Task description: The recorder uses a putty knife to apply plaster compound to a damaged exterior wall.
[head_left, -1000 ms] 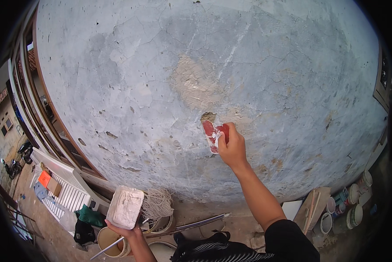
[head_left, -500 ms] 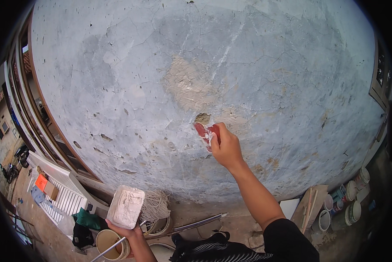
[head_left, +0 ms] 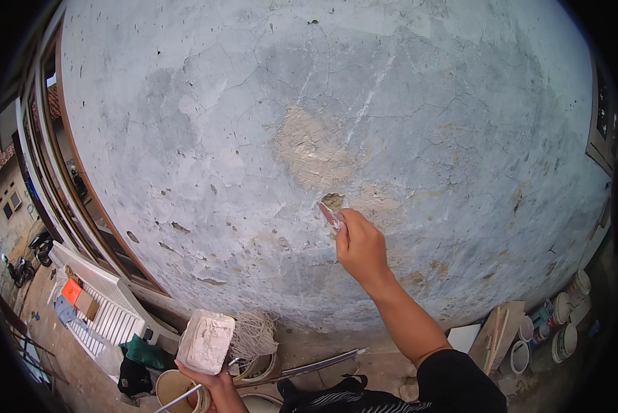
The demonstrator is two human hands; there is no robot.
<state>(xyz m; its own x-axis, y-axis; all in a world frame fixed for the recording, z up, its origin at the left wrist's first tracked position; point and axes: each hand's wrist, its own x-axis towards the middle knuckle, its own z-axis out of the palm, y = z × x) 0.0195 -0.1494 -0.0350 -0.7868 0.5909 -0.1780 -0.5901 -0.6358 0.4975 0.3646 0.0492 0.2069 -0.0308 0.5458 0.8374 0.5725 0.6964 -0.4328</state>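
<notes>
My right hand (head_left: 360,248) grips a red scraper (head_left: 331,215), now seen mostly edge-on, against the cracked grey wall (head_left: 460,158). Its tip is at the lower left of a small broken hole (head_left: 333,200), where rough material shows. A beige filler patch (head_left: 314,148) lies above the hole, and a paler patch to its right. At the lower left, my left hand (head_left: 209,382) holds a shallow rectangular container (head_left: 206,341) of pale, creamy paste from beneath.
Below the wall are a mop head (head_left: 254,334), a bucket (head_left: 171,389), long rods (head_left: 323,363), a white slatted bench (head_left: 109,323) with items, boards (head_left: 498,330) and several buckets (head_left: 563,341) at right. A framed window (head_left: 89,206) is left; motorbikes (head_left: 27,261) stand beyond.
The scraper has turned from showing its red face to nearly edge-on beside the hole. The wall and both hands sit slightly lower in view than half a second ago.
</notes>
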